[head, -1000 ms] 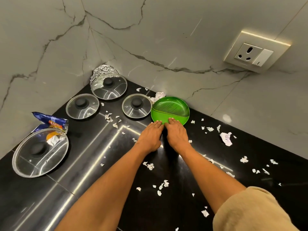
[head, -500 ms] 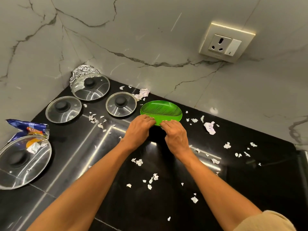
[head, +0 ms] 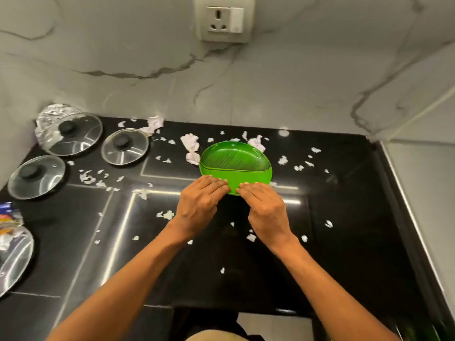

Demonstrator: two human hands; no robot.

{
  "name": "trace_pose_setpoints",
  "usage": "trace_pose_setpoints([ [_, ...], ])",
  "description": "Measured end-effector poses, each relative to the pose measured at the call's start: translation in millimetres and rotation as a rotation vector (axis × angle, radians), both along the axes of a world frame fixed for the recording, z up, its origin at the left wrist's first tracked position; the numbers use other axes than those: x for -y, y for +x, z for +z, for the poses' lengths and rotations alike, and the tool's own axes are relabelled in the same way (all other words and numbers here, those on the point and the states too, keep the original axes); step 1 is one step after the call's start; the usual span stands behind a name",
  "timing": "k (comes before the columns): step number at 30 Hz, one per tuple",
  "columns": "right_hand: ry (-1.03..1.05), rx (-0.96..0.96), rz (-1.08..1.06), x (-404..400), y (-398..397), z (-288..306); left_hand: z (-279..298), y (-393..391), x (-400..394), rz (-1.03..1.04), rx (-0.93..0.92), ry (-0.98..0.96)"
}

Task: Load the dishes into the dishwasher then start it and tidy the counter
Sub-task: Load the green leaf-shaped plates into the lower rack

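A green leaf-patterned plate (head: 234,158) sits near the back of the black counter (head: 344,193). My left hand (head: 199,203) holds the plate's near rim on the left, fingers bent over the edge. My right hand (head: 264,207) holds the same rim just to the right, fingertips on top of it. Both thumbs are hidden under the hands. Three glass lids with black knobs lie at the left: a large lid (head: 73,132), a small lid (head: 124,146) and a third lid (head: 35,175). Torn paper scraps (head: 190,143) are strewn over the counter around the plate.
Crumpled foil (head: 53,112) sits behind the large lid in the corner. A bigger glass lid (head: 12,257) and a snack wrapper (head: 9,215) are at the left edge. A wall socket (head: 225,19) is above. The counter ends at a raised edge on the right (head: 403,217).
The view has swung right and closer. My hands went from fingertips touching the plate's near edge to holding its rim, and the plate sits further right among the scraps.
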State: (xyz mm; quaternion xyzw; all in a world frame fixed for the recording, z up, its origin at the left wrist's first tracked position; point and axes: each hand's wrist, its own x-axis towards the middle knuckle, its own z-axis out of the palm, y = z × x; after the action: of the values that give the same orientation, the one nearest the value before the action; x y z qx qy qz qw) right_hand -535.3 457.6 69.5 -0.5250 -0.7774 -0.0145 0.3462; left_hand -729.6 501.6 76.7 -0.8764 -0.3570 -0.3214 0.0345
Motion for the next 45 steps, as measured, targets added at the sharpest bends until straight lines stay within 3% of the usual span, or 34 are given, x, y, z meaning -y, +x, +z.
trace_pose_setpoints([
  [11, 0.010, -0.022, -0.391, 208, 98, -1, 10, 125, 130, -0.430, -0.104, -0.004],
  [24, -0.015, -0.005, -0.797, 433, 176, -3, 1, 269, 296, -0.864, -0.021, -0.035],
  [37, -0.112, -0.004, -1.017, 571, 254, -43, -45, 379, 423, -0.998, -0.106, -0.216],
  [45, -0.322, -0.080, -1.004, 629, 346, -68, -82, 465, 496, -0.876, -0.136, -0.371],
])
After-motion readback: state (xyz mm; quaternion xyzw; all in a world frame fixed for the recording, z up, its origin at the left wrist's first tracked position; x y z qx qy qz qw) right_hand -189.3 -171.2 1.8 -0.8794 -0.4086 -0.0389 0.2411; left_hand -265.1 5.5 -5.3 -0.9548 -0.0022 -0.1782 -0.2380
